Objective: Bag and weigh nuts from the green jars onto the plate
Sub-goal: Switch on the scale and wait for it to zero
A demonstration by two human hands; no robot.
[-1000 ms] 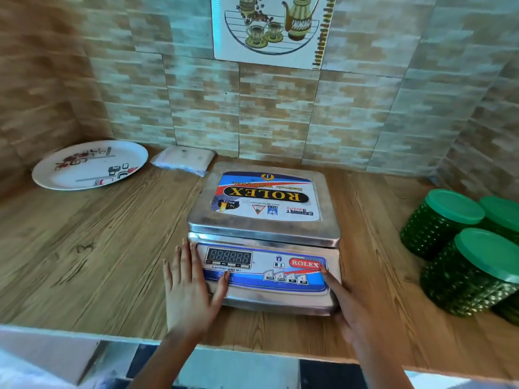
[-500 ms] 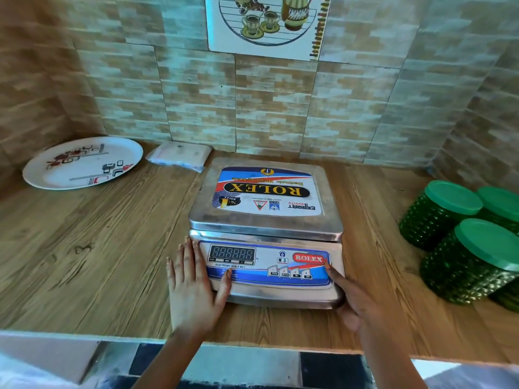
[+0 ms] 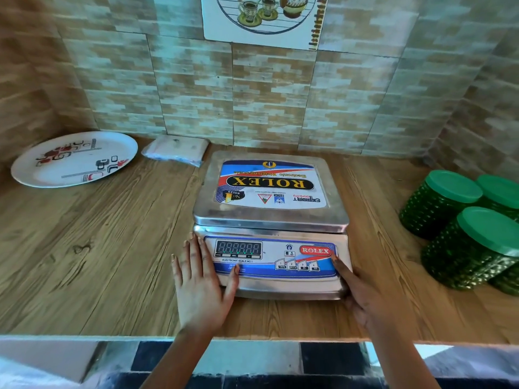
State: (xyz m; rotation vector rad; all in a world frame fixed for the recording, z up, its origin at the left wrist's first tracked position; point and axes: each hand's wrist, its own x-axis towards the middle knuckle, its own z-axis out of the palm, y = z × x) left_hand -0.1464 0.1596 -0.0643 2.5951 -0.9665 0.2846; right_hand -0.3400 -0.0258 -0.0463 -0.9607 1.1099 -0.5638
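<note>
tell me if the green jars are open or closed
Closed: each of the green jars in view has its green lid seated on top. What is inside them cannot be told.

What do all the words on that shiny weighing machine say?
"ROLEX": upside down on the sticker atop the silver metal weighing scale.
"EXPORT QUALITY": same sticker, upside down.
"ROLEX": red badge on the scale's blue front panel.
"ELECTRONIC SCALE NO.1": under the dark display.
Button labels, triangle signs, other small print: too small to read.
No words on the white patterned plate or green lidded jars.
</note>
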